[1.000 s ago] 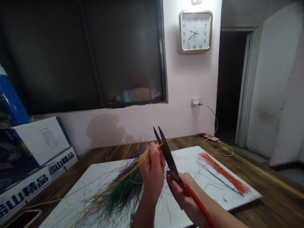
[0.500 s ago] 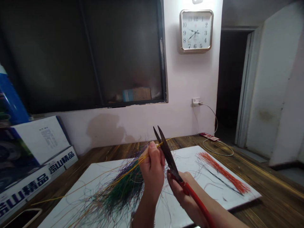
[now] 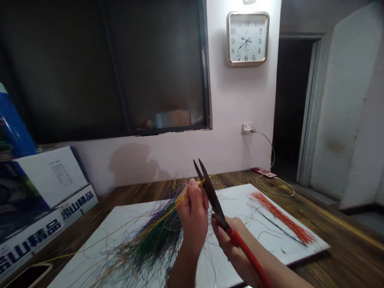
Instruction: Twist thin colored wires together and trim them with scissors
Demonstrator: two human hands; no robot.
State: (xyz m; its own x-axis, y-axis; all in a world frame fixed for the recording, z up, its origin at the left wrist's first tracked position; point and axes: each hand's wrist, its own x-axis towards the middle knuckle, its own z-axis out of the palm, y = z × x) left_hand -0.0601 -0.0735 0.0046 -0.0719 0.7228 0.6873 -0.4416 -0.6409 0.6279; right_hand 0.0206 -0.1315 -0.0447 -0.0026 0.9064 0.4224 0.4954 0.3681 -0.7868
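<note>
Pinched in my left hand [image 3: 194,212] is a small bunch of yellow wires [image 3: 168,216], their short ends poking out past the thumb. My right hand [image 3: 231,236] grips scissors [image 3: 214,196] with red handles and dark, worn blades. The blades are slightly parted and point up, right beside the yellow ends; whether they touch the wires I cannot tell. Below and left of my left hand, a tangled heap of green, purple and dark wires [image 3: 159,240] lies on a white board [image 3: 234,196]. On the board's right side is a bundle of orange-red wires [image 3: 282,218] with black strands along it.
The board lies on a wooden table [image 3: 339,224]. At left stand a printed box [image 3: 54,176] and a blue container [image 3: 15,124]; a phone [image 3: 28,276] lies at the front left corner. A white cable [image 3: 274,152] runs from a wall socket [image 3: 247,128] to the back right.
Hardly anything differs. The short yellow ends beyond my left thumb reach slightly less far right than before; both hands and the scissors stay in nearly the same place.
</note>
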